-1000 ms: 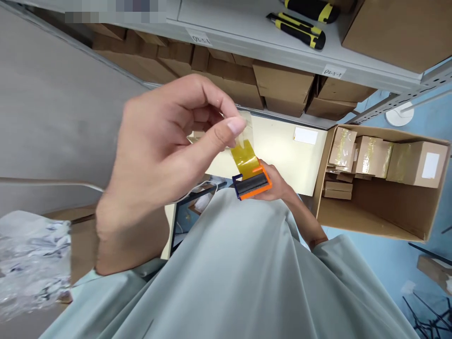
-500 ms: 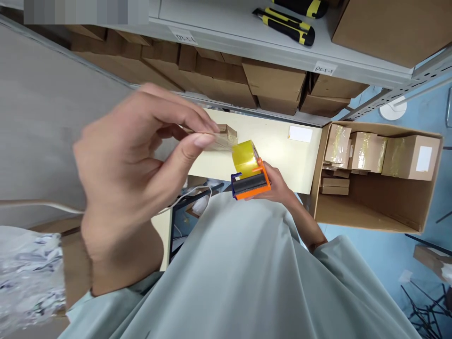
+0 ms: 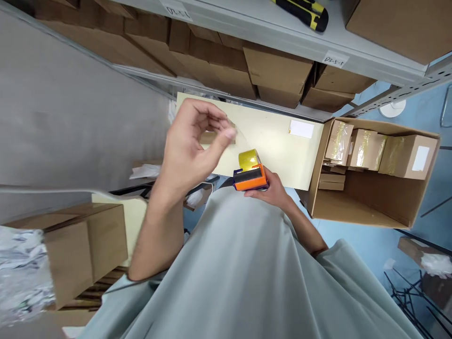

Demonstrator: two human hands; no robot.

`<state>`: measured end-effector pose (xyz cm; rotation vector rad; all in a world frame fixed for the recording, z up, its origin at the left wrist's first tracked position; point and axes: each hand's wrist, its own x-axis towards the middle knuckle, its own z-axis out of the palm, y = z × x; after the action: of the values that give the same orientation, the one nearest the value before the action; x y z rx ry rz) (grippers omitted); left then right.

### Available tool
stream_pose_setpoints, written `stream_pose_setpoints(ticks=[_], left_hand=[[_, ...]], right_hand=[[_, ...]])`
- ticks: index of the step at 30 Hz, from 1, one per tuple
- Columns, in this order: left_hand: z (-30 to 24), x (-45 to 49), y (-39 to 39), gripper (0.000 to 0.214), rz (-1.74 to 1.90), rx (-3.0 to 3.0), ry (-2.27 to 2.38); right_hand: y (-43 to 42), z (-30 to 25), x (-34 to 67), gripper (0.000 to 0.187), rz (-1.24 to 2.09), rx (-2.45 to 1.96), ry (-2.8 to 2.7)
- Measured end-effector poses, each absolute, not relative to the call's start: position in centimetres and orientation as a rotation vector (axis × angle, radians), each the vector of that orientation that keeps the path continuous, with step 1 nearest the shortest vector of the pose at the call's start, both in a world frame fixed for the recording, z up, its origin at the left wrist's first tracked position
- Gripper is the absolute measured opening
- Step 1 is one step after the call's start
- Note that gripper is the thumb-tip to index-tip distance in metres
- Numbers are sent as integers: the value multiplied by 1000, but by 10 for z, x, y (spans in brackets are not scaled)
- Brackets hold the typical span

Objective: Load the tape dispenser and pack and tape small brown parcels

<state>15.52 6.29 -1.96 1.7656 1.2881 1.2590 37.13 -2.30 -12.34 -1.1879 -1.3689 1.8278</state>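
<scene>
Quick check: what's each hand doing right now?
Left hand: closed in a pinch, apparently on the thin tape strip; slightly blurred.
Right hand: closed, holding the orange tape dispenser.

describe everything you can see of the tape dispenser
The tape dispenser looks like plastic, with a bright orange frame and a dark blue part at one side. A black, roller-like bar runs across it, and a glossy yellow tape roll sits beyond. The right hand grips it in front of the pale grey-green garment. A faint clear strip seems to stretch from the roll to the left hand.
</scene>
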Motion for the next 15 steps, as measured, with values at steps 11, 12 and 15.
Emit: stream_pose_setpoints(ticks=[11,12,15], left_hand=[[-10,148,57,70,1365,1553,1200],[-7,148,57,65,1387,1593,1184],[-2,147,58,55,1368,1714,1188]], right_hand=[[-25,-117,371,80,1850,-1215,-1358],[-25,-117,371,81,1867,-1222,-1329],[-28,-118,370,86,1917,-1218,-1270]])
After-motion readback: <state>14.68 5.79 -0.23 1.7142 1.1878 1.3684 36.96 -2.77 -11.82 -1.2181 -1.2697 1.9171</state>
